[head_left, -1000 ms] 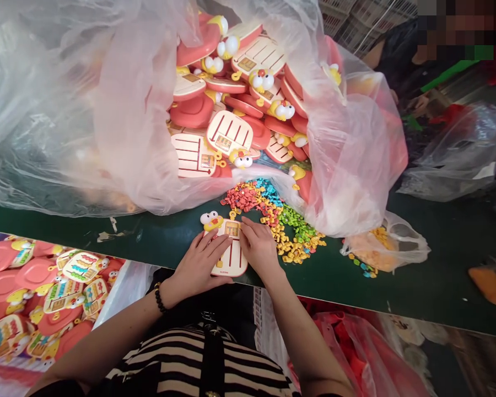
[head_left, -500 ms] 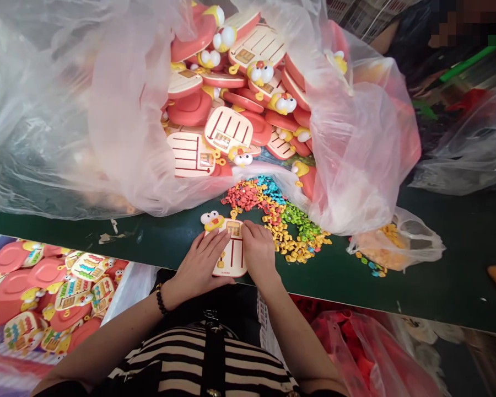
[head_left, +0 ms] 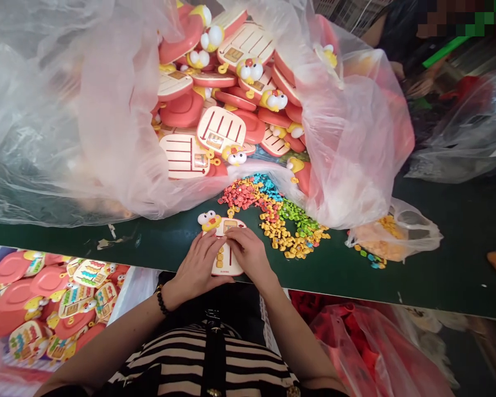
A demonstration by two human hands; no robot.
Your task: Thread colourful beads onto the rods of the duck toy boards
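Toy board (head_left: 230, 226) lies on green table (head_left: 417, 275) beside plastic bag (head_left: 66, 110).

A cream toy board (head_left: 227, 269) with a yellow duck head (head_left: 209, 220) lies on the green bench (head_left: 438, 270), near its front edge. The left hand (head_left: 198, 264) rests on the board from 9 o'clock with the fingers stretched flat. The right hand (head_left: 250, 255) comes from 3 o'clock and its fingertips touch the top part of the board. A few yellow beads sit in one slot between the hands. At 1 o'clock from the board is a pile of small beads (head_left: 281, 215) in red, blue, green and yellow. At 12 o'clock a big clear plastic bag (head_left: 107, 121) holds many similar boards (head_left: 221, 127). At 8 o'clock, below the bench, lie boards already filled with beads (head_left: 82, 273).
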